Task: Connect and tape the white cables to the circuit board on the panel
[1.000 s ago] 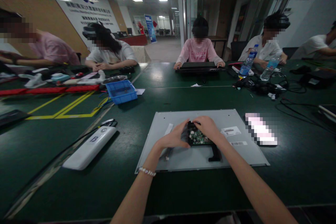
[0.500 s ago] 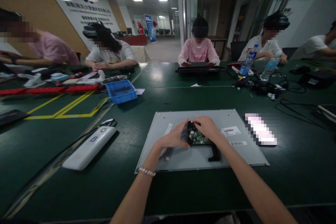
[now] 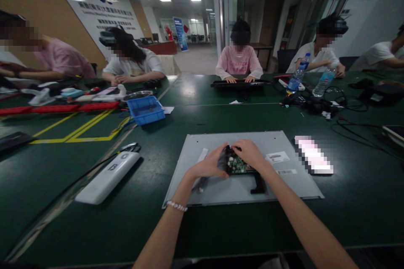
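A green circuit board (image 3: pixel 237 165) in a black frame rests on the back of a grey metal-backed panel (image 3: pixel 221 194). My left hand (image 3: pixel 210 164) grips the frame's left side, thumb at the near corner and fingers at the far one. Bent over the board's far edge, my right hand (image 3: pixel 250 154) has its fingertips pressed together near the far left corner; whatever they pinch is too small to make out. A black bracket arm (image 3: pixel 259 184) sticks out from the frame toward me. Part of the board is hidden under my right hand.
A white power bank (image 3: pixel 107 178) with a cable lies to the left, a blue bin (image 3: pixel 146 110) beyond it. Right of the panel lies a phone (image 3: pixel 313 155) with a lit screen. Two water bottles (image 3: pixel 298 73) stand among cables. Several people sit around the green table (image 3: pixel 202 235).
My hands stay almost in place, with only a slight shift of the right fingertips. Across the table, a person's hands have come forward onto the dark flat panel there.
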A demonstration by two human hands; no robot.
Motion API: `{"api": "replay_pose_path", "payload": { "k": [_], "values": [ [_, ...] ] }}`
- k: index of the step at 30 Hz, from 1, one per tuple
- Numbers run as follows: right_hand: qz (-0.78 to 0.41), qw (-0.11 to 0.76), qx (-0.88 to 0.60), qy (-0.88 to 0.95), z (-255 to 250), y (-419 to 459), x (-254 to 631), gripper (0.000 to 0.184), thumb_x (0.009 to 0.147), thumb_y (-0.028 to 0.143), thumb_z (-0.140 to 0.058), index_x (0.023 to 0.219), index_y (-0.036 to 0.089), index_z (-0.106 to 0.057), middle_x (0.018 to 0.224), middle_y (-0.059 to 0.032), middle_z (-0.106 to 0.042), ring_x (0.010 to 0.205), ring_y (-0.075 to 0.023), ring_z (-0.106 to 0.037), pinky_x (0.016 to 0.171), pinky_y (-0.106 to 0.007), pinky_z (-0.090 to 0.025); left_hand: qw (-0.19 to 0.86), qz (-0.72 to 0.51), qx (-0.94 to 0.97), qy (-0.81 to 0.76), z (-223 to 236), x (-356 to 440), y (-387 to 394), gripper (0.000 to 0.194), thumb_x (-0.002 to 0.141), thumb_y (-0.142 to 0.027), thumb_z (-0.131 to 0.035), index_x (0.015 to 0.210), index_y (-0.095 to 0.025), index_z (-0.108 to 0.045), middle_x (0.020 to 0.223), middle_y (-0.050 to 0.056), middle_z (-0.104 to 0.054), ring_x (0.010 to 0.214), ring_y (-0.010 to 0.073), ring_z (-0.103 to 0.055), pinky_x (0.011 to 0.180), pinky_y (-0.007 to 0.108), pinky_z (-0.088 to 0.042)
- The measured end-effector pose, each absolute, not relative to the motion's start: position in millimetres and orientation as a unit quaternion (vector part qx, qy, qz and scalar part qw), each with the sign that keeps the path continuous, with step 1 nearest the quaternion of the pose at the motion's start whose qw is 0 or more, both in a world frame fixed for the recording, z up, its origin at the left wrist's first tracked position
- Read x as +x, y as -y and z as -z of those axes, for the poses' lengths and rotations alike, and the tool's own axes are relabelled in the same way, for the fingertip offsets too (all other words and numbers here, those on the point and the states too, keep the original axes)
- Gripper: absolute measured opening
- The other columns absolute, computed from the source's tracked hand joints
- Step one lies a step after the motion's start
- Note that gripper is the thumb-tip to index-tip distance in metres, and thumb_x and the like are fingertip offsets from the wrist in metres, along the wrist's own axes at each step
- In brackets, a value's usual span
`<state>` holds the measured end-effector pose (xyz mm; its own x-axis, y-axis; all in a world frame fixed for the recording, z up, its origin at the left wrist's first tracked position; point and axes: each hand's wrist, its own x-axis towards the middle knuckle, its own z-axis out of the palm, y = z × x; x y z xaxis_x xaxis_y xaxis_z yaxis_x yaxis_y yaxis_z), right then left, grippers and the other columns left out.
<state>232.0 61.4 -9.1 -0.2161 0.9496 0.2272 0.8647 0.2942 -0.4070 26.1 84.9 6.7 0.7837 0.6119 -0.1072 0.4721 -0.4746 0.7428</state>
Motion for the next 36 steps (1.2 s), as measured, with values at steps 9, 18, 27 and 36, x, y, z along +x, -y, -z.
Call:
{"api": "replay_pose_path", "payload": {
  "k": [9, 18, 27, 36],
  "values": [
    [-0.111, 0.231, -0.591, 0.765, 10.7, -62.7, 233.2, 0.025, 0.085, 0.019, -0.050, 0.103, 0.022, -0.067, 0.105, -0.0043, -0.068, 0.099, -0.0168, -0.060, 0.091, -0.026, -0.040, 0.411, -0.097, 0.854, -0.304, -5.4, 25.6, -85.9, 0.113, 0.058, -0.035, -0.074, 0.145, -0.017, -0.004, 0.150, 0.016, -0.012, 0.136, 0.0369, -0.014, 0.111, 0.049, -0.011],
    [-0.124, 0.253, -0.590, 0.757, 12.5, -63.2, 233.5, 0.024, 0.083, 0.017, -0.052, 0.100, 0.020, -0.068, 0.103, -0.0045, -0.069, 0.098, -0.0168, -0.061, 0.091, -0.026, -0.041, 0.404, -0.102, 0.855, -0.308, -5.3, 25.2, -86.3, 0.113, 0.058, -0.034, -0.075, 0.145, -0.014, -0.006, 0.150, 0.018, -0.013, 0.136, 0.0359, -0.015, 0.111, 0.050, -0.012],
    [-0.134, 0.267, -0.589, 0.751, 12.8, -64.2, 234.3, 0.024, 0.081, 0.014, -0.052, 0.098, 0.020, -0.069, 0.101, -0.0051, -0.070, 0.097, -0.0176, -0.062, 0.090, -0.027, -0.042, 0.397, -0.101, 0.857, -0.312, -10.5, 26.5, -83.8, 0.112, 0.058, -0.032, -0.075, 0.145, -0.014, -0.007, 0.149, 0.018, -0.017, 0.136, 0.0353, -0.017, 0.111, 0.050, -0.014],
    [-0.137, 0.307, -0.546, 0.768, 17.9, -64.2, 238.8, 0.021, 0.080, 0.014, -0.055, 0.092, 0.022, -0.070, 0.095, -0.0042, -0.071, 0.093, -0.0176, -0.063, 0.088, -0.028, -0.044, 0.391, -0.095, 0.862, -0.310, -5.1, 25.0, -86.0, 0.112, 0.059, -0.034, -0.074, 0.145, -0.015, -0.005, 0.150, 0.017, -0.015, 0.136, 0.0334, -0.016, 0.111, 0.048, -0.015]
  ]
}}
